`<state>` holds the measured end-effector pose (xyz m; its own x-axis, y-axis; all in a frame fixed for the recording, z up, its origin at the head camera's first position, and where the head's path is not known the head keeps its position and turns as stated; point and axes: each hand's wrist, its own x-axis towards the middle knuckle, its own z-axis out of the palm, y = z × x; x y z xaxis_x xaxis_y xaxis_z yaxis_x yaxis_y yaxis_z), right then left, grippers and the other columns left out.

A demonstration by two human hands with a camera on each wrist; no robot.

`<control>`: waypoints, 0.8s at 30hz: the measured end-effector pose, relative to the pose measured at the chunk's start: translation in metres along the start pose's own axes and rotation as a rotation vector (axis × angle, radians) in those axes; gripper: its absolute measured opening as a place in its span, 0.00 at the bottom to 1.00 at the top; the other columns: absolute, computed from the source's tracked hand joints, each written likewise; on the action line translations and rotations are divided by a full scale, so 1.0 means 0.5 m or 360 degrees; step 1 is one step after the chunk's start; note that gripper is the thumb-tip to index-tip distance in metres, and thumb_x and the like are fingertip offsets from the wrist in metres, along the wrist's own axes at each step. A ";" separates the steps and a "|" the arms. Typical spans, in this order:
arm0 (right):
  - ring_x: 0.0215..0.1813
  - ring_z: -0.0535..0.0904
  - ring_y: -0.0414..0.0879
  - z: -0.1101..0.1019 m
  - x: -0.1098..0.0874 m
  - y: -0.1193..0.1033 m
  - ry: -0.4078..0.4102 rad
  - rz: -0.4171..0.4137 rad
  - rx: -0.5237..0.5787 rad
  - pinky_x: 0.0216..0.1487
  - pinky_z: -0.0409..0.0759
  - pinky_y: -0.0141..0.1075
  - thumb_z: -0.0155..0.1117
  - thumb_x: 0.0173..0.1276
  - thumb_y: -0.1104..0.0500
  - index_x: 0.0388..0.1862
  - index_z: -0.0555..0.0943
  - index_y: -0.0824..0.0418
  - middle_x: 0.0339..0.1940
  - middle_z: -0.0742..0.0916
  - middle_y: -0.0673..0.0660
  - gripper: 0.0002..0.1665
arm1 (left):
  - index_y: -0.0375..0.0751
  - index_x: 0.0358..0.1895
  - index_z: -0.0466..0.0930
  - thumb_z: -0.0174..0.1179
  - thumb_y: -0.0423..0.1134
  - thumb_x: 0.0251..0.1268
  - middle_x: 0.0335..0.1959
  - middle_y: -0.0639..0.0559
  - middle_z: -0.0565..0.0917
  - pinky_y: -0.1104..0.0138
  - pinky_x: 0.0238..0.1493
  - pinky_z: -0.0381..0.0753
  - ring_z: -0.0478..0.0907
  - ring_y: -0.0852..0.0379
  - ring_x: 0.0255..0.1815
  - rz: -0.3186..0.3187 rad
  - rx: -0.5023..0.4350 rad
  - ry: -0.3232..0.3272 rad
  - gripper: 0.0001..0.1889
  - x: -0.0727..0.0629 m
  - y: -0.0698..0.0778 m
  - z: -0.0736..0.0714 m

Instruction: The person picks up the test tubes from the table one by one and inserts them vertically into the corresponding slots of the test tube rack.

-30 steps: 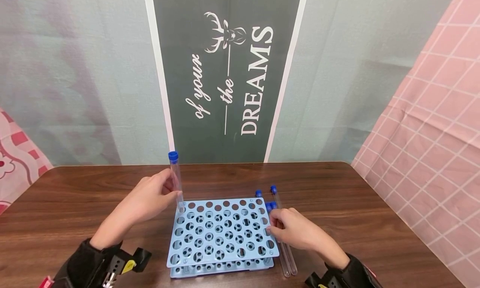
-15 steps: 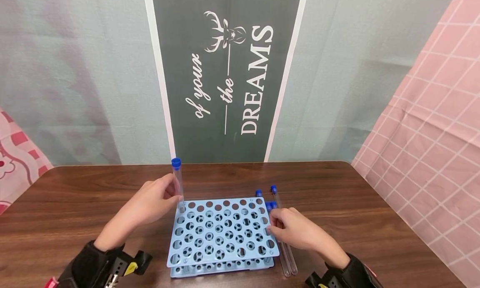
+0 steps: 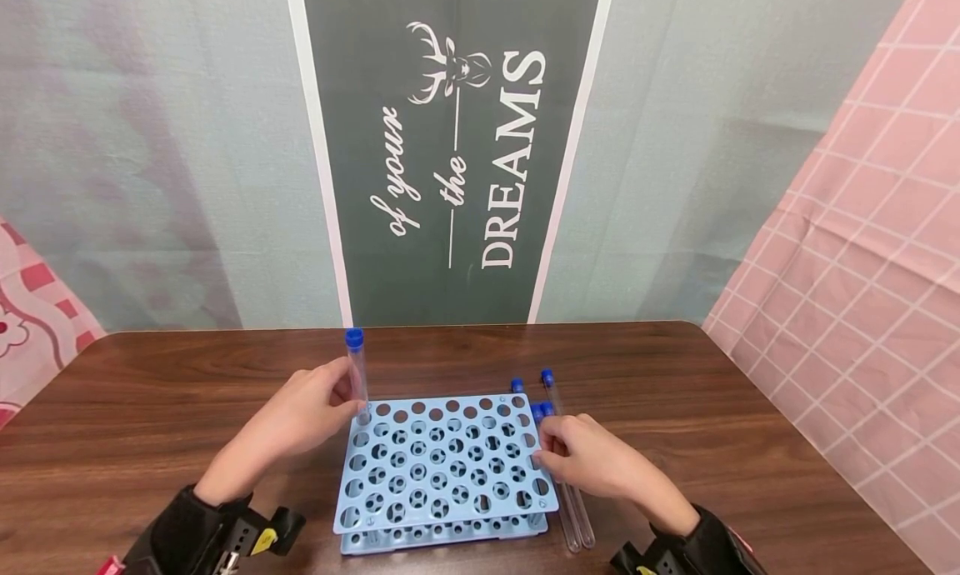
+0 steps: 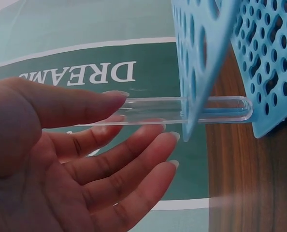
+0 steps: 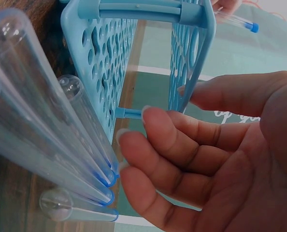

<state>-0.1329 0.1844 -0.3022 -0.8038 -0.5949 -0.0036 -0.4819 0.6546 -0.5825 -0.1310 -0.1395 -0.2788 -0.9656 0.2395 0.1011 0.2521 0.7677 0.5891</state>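
Between thumb and fingers my left hand point(image 3: 311, 412) pinches a clear test tube point(image 3: 359, 371) with a blue cap point(image 3: 354, 338). The tube stands nearly upright in the far-left corner hole of a light blue test tube rack point(image 3: 459, 517). In the left wrist view, the rounded end of the tube point(image 4: 225, 112) has passed through the upper plate and sits close to the lower plate. My right hand point(image 3: 592, 462) holds the rack's right edge, thumb point(image 5: 221, 94) on the upper plate and fingers curled by its side.
Several capped test tubes point(image 3: 576, 517) lie on the brown wooden table point(image 3: 712, 442) along the rack's right side, partly under my right hand. A printed cloth point(image 3: 660, 183) hangs behind the table, and pink checked fabric point(image 3: 862, 225) drapes at the right.
My left hand has shifted slightly right and lowered the test tube deeper into the corner hole; its blue cap stands lower. The right hand and rack have stayed put.
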 end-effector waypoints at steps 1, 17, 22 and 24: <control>0.15 0.62 0.32 0.000 0.000 0.000 0.0002 -0.0002 -0.0002 0.18 0.62 0.26 0.60 0.63 0.61 0.19 0.68 0.57 0.13 0.67 0.43 0.14 | 0.38 0.32 0.72 0.62 0.31 0.55 0.23 0.53 0.75 0.66 0.25 0.71 0.71 0.58 0.23 0.0002 0.0001 0.0002 0.06 0.000 -0.001 0.001; 0.15 0.62 0.31 0.001 0.000 0.000 0.0001 -0.0012 -0.0005 0.17 0.62 0.26 0.60 0.63 0.61 0.19 0.69 0.57 0.13 0.68 0.42 0.14 | 0.39 0.30 0.72 0.63 0.32 0.54 0.22 0.54 0.74 0.66 0.25 0.70 0.70 0.59 0.23 0.0021 0.0024 -0.0012 0.08 -0.001 -0.009 0.013; 0.15 0.62 0.31 0.001 -0.001 0.001 -0.0006 -0.0012 0.0008 0.17 0.62 0.26 0.59 0.63 0.61 0.20 0.69 0.57 0.13 0.68 0.42 0.14 | 0.40 0.30 0.72 0.63 0.32 0.53 0.21 0.54 0.74 0.66 0.25 0.70 0.69 0.58 0.23 0.0015 0.0024 -0.0014 0.08 -0.001 -0.009 0.015; 0.15 0.62 0.32 0.000 0.000 0.001 -0.0008 -0.0010 0.0012 0.17 0.62 0.26 0.59 0.63 0.61 0.20 0.69 0.57 0.13 0.68 0.42 0.14 | 0.39 0.30 0.72 0.63 0.31 0.53 0.22 0.54 0.74 0.66 0.25 0.70 0.69 0.58 0.23 0.0015 0.0021 -0.0014 0.08 -0.001 -0.009 0.015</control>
<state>-0.1329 0.1848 -0.3027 -0.7989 -0.6015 -0.0038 -0.4844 0.6471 -0.5887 -0.1311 -0.1387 -0.2875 -0.9626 0.2518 0.0997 0.2620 0.7730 0.5777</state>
